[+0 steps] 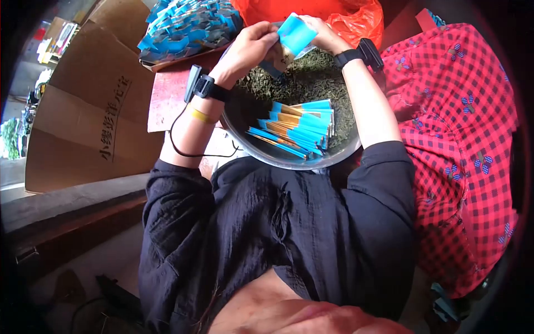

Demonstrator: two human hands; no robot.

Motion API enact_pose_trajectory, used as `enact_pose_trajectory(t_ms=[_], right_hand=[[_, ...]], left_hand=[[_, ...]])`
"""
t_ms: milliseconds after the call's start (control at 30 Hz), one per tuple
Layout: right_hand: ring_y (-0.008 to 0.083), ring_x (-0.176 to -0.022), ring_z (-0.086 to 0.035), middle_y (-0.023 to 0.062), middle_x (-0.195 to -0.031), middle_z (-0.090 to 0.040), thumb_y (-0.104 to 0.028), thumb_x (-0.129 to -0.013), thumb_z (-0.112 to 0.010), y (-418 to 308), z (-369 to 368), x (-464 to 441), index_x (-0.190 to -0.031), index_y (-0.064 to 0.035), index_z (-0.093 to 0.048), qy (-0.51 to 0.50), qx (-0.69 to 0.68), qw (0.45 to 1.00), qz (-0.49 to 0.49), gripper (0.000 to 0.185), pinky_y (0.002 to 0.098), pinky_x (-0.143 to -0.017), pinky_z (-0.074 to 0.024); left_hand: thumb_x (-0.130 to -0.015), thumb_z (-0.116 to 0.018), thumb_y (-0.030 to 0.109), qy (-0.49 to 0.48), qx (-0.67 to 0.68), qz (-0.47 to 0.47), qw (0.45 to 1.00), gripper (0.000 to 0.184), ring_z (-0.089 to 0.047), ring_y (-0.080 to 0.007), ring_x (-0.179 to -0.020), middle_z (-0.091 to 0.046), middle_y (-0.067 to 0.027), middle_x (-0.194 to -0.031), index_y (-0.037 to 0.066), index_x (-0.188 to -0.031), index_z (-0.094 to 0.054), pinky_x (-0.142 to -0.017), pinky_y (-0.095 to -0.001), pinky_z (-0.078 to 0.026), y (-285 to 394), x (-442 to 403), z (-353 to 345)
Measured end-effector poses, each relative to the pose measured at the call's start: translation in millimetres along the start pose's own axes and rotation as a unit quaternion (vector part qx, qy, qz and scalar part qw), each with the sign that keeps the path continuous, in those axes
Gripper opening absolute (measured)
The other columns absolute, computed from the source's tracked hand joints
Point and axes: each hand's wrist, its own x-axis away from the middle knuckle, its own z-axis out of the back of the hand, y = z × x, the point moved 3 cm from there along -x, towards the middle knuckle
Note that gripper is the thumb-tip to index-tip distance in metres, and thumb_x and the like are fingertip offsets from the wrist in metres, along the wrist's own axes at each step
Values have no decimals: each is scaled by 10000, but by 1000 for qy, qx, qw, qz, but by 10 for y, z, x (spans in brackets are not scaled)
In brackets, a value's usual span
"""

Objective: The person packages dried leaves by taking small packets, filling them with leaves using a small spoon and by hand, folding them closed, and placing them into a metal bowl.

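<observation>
A small packet with a blue face (298,34) is held up over a metal basin (261,160). My left hand (251,49) pinches it from the left, thumb and fingers closed at its edge. From the other side my right hand (324,37) grips it, the fingers partly hidden behind the packet. Beneath the hands, dried, crumbled green leaves (311,83) cover much of the basin. Fanned out on the near part of the leaves lies a stack of flat blue, white and brown packets (297,127).
A heap of blue packets (189,28) fills a shallow box at the back left. Behind the basin is a red plastic bag (356,22). A large cardboard box (83,122) stands at left, and red checked cloth (445,133) hangs at right.
</observation>
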Motion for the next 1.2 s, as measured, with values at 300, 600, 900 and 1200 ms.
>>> enact_pose_trajectory(t_ms=[300, 600, 900, 1200], right_hand=[[173, -1160, -513, 85, -1218, -583, -513, -915, -536, -309, 162, 130, -1256, -19, -564, -80, -185, 978, -49, 601, 289, -992, -380], [146, -1139, -528, 71, -1219, -588, -587, -872, -552, -370, 197, 201, -1307, -55, -536, -115, -262, 954, -95, 687, 277, -961, -401], [166, -1205, -488, 78, -1332, -519, -403, -910, -578, -99, 126, 129, -1205, -36, -593, -101, -249, 962, -38, 471, 289, -999, -381], [256, -1178, -531, 147, -1260, -573, -172, -810, -613, -510, 11, 140, -1054, -67, -672, -17, 97, 988, 121, 272, 341, -967, -426]], left_hand=[[-937, -525, 141, 43, -148, 18, 988, 181, -539, -65, -781, -600, 1, -848, -4, -1018, -596, -711, -231, -457, -215, -26, -21], [-943, -514, 130, 62, -75, 4, 995, 158, -517, -47, -805, -582, 32, -864, 24, -1026, -596, -724, -210, -438, -260, -45, -3], [-951, -490, 118, 80, -26, 22, 996, 155, -526, -58, -802, -594, 11, -874, 8, -1017, -578, -721, -211, -435, -288, -73, 5], [-905, -512, 120, 116, -292, -161, 936, 183, -605, -200, -772, -639, -131, -837, -17, -996, -593, -730, -298, -481, -320, -49, -20]])
